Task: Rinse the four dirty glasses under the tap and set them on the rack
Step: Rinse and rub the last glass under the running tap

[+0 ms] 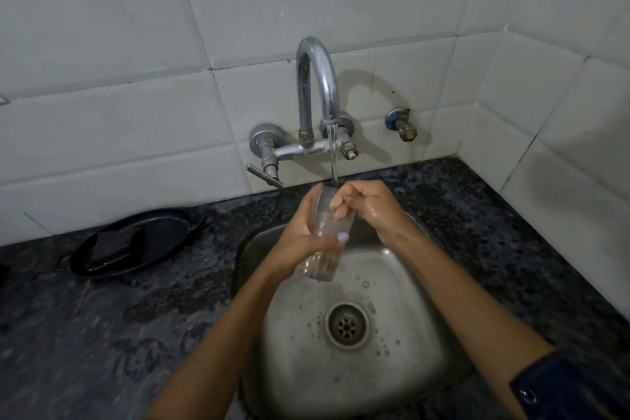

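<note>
A clear tall glass [324, 262] is held tilted over the steel sink [402, 283], its mouth up under the running tap [318, 78]. My left hand [300, 232] grips the glass around its middle, thumb across the front. My right hand [368, 206] is at the rim, with its fingers curled down inside the glass. A thin stream of water falls from the spout onto the rim. No other glasses and no rack are in view.
A black oval plate [160, 232] with a dark scrub pad [109, 247] lies on the dark granite counter [85, 334] left of the sink. White tiled walls close in behind and on the right. A small blue valve [400, 123] sticks out of the wall.
</note>
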